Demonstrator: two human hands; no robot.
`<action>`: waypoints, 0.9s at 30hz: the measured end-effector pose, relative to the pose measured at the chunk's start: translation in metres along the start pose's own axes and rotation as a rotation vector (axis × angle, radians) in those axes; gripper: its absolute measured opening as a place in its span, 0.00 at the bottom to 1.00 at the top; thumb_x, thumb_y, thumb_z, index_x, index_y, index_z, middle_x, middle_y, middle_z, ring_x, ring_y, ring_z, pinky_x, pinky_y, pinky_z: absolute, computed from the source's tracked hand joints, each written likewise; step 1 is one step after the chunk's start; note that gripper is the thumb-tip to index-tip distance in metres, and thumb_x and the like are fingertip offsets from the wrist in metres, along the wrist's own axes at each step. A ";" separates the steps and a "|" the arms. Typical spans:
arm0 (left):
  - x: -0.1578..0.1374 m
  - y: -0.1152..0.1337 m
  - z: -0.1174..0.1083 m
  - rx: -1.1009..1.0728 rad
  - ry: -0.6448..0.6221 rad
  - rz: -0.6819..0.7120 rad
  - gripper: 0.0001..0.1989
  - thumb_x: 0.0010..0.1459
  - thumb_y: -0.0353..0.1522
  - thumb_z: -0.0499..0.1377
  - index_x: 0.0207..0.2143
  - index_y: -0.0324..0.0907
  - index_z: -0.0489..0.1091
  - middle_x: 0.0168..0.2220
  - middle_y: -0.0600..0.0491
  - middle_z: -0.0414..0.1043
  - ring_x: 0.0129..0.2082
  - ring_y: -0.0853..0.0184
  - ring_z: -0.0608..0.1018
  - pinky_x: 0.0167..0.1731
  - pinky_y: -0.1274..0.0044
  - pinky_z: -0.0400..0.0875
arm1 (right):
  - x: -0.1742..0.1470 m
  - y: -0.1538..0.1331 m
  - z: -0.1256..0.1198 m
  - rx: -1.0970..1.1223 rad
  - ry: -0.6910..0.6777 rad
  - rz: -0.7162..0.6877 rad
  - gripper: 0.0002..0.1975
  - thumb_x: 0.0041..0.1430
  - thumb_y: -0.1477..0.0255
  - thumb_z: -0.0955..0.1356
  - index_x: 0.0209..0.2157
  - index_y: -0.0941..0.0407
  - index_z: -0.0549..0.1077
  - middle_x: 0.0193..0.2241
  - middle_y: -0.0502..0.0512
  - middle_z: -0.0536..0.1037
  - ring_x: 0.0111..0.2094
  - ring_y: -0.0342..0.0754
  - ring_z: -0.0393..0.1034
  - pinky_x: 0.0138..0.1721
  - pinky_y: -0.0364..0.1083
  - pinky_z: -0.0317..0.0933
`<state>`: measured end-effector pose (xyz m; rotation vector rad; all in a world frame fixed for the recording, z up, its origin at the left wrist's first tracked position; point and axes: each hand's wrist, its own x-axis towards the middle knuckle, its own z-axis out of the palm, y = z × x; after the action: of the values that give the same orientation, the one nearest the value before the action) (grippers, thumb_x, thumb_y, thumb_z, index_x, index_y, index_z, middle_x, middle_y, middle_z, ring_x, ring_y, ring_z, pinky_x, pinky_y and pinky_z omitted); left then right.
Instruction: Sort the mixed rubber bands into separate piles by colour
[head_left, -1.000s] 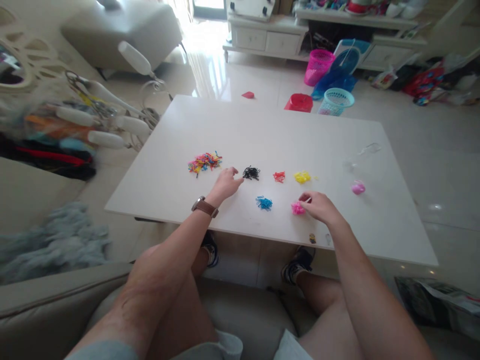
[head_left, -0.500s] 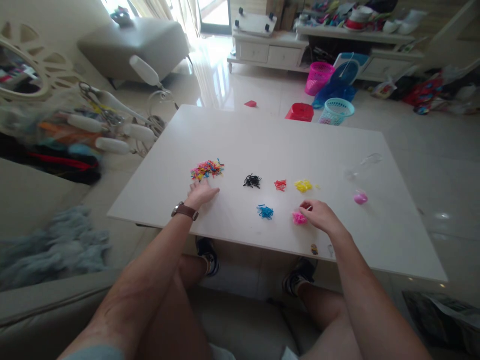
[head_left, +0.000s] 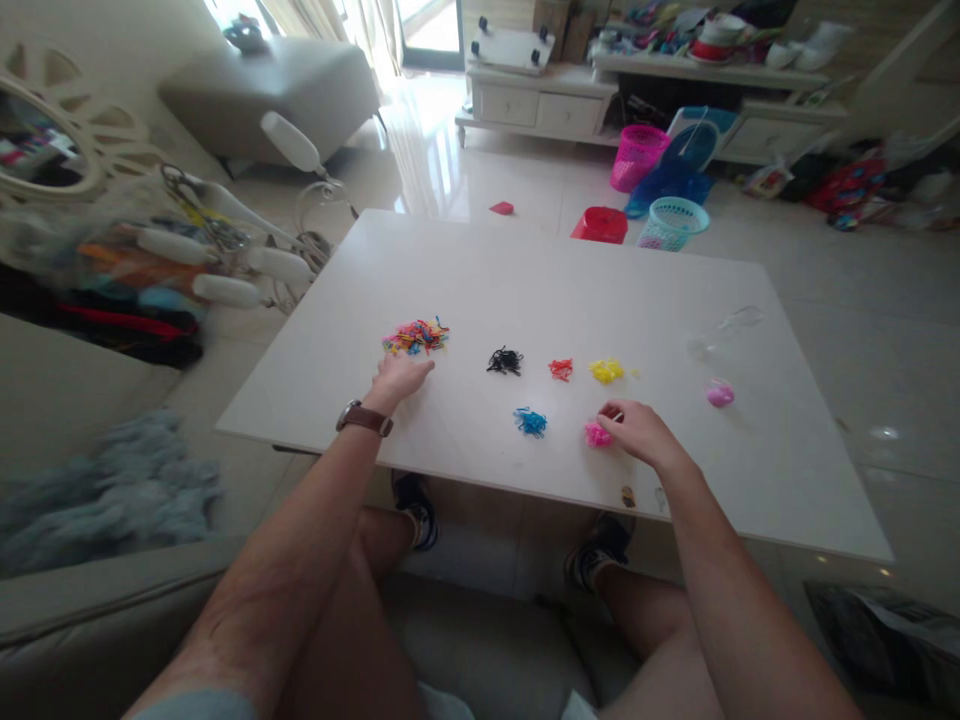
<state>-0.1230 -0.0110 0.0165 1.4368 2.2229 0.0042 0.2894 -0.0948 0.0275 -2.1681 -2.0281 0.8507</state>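
Note:
At the near edge of the mixed pile of small coloured elastic bands [head_left: 417,335] is my left hand [head_left: 399,380]. Its thumb sticks out to the right, apart from the fingers, whose tips are partly hidden against the pile. My right hand [head_left: 639,430] rests over the pink bands [head_left: 598,434], thumb and fingertips pressed together; what they hold, if anything, is too small to make out. Between the hands lie separate heaps of black bands [head_left: 505,361], blue bands [head_left: 531,422] and red bands [head_left: 560,370]. Yellow bands [head_left: 607,371] sit just beyond my right hand.
On the right of the white table [head_left: 465,270] are a pink bundle [head_left: 720,396] and a clear plastic item [head_left: 701,347]. A small Minion figure [head_left: 628,497] lies by the near edge. Baskets, including a light blue one [head_left: 679,215], stand on the floor beyond.
My left hand has shifted slightly forward and left, closer against the mixed pile, and its fingers look less spread. My right hand stays over the pink bands.

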 end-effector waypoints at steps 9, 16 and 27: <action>-0.014 0.006 0.001 0.022 0.027 0.038 0.45 0.59 0.47 0.55 0.69 0.27 0.49 0.69 0.28 0.50 0.69 0.42 0.56 0.62 0.58 0.58 | -0.002 -0.008 -0.002 -0.009 -0.006 0.016 0.09 0.58 0.66 0.67 0.34 0.53 0.79 0.36 0.54 0.83 0.36 0.49 0.75 0.36 0.44 0.61; -0.025 0.011 -0.003 0.063 0.099 0.112 0.43 0.58 0.45 0.55 0.69 0.28 0.51 0.69 0.31 0.54 0.67 0.41 0.60 0.61 0.56 0.59 | -0.002 -0.009 -0.002 -0.025 0.005 0.034 0.09 0.58 0.66 0.66 0.34 0.53 0.79 0.36 0.53 0.83 0.36 0.49 0.74 0.36 0.44 0.60; -0.018 -0.001 -0.002 0.142 -0.032 0.089 0.40 0.59 0.47 0.53 0.70 0.43 0.53 0.72 0.36 0.47 0.68 0.41 0.58 0.60 0.54 0.60 | 0.001 -0.004 0.002 -0.019 0.002 0.009 0.10 0.58 0.67 0.66 0.34 0.53 0.79 0.35 0.54 0.82 0.36 0.49 0.75 0.36 0.44 0.61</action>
<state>-0.1186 -0.0260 0.0247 1.5987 2.1688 -0.1486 0.2853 -0.0942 0.0273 -2.1880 -2.0352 0.8336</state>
